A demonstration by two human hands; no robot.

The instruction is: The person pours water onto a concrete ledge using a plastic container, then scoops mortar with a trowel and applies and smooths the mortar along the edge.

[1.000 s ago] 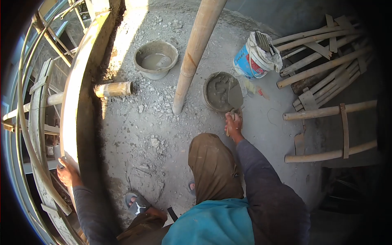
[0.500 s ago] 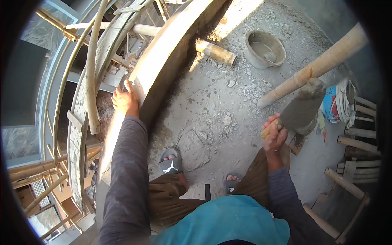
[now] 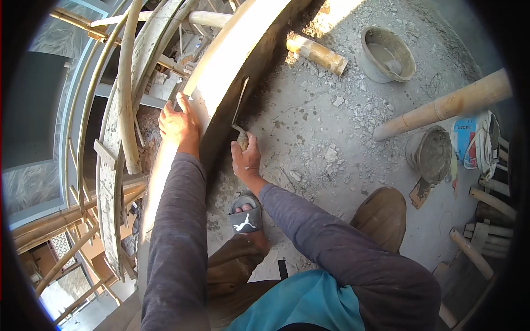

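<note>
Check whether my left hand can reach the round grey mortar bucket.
Probably not: the left hand rests on the low pale concrete wall, and the bucket sits across the floor, beyond the right grey-sleeved arm.

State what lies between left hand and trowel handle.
Head view: the low wall, its sunlit top beside the left hand, then shadowed side toward the trowel handle.

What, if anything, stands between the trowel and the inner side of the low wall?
Nothing visible does. The right hand holds the trowel close beside the low wall; whether the blade touches, I cannot tell. The left hand rests on top, and the bamboo stub lies farther along, both clear of the blade.
</note>
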